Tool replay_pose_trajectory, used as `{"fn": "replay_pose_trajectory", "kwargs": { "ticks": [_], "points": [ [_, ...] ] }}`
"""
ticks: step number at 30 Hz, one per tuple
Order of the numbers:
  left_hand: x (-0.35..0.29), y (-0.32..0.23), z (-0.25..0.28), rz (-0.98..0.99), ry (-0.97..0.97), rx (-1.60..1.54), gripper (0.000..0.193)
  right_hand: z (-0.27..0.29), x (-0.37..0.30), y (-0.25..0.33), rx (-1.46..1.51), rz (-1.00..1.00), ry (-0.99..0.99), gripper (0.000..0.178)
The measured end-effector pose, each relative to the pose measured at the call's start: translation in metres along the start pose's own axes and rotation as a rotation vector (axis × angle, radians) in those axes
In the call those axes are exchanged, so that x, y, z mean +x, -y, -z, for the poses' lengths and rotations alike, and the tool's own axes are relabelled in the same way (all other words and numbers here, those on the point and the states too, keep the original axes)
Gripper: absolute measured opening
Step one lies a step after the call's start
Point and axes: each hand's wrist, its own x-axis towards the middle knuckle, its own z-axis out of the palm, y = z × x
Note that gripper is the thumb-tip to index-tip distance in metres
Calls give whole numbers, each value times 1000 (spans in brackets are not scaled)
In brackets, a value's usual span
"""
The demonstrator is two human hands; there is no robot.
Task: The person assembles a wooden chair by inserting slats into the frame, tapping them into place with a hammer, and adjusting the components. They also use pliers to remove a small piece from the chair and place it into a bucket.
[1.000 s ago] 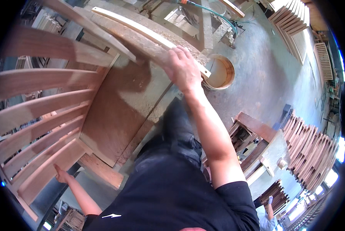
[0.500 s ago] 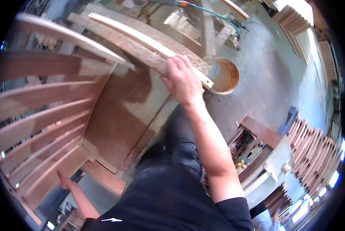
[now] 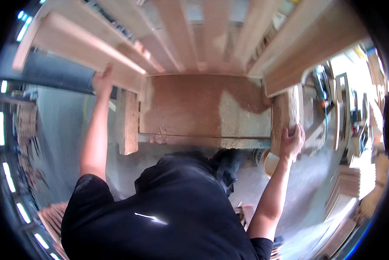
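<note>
A large slatted wooden frame (image 3: 216,34) stands in front of me over a brown, dusty board (image 3: 181,102). My left hand (image 3: 102,82) is closed on the near edge of the frame's left side rail (image 3: 84,47). On the right, my right hand (image 3: 293,141) curls around the near end of a pale wooden strip (image 3: 298,104), which lies along a thick beam (image 3: 283,112). Its fingers are partly hidden, and motion blurs the scene slightly.
A thick wooden block end (image 3: 128,123) juts toward me on the left. Below the right beam, a round bucket (image 3: 271,164) sits on the floor. Stacked wooden parts (image 3: 348,184) stand at the right, more (image 3: 27,119) at the far left.
My view has swung left, so the slatted frame now lies straight ahead instead of at the left. My right hand stays at the strip's near end, its fingers now more curled.
</note>
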Motion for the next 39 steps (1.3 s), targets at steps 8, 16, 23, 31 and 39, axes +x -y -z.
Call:
{"fn": "replay_pose_trajectory", "kwargs": {
  "ticks": [8,16,23,31,39],
  "points": [
    [13,17,-16,14,206,-32,50,-3,-4,3,-51,-58,66,48],
    [20,17,0,66,372,131,43,-21,-5,-7,-146,84,-43,46],
    [24,24,-1,93,371,-19,45,-4,-2,13,-207,8,158,46],
    [22,18,6,284,418,-229,43,-10,-4,21,-122,24,79,45],
    [14,9,2,271,470,-357,31,-14,-4,4,-124,5,115,51]
  ]
}}
